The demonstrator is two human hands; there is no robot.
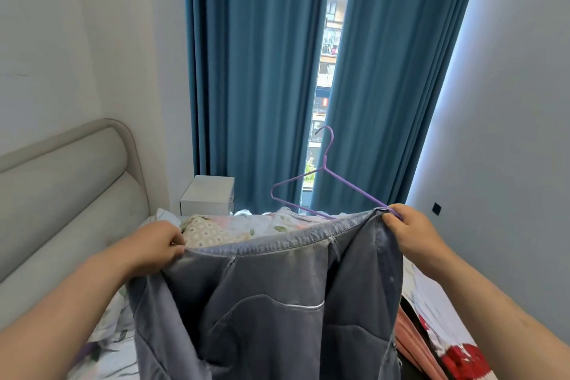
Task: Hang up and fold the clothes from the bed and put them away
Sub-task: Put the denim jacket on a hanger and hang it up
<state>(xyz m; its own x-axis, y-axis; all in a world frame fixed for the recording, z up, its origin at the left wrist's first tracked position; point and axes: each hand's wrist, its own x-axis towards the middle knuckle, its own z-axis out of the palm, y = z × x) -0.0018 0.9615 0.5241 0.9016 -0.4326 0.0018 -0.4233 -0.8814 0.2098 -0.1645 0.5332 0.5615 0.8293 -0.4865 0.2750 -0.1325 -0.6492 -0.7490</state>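
Two hands up: my left hand [157,248] pinches one end of the grey jeans' [271,311] waistband; my right hand [410,233] grips the other end together with a purple hanger [327,182]. Jeans hang over the floral bed [117,333]. Beyond: white nightstand [208,194], blue curtains [253,71].

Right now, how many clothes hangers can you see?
1. The purple hanger is pinched in the right hand together with the jeans waistband. More may be hidden behind the jeans.
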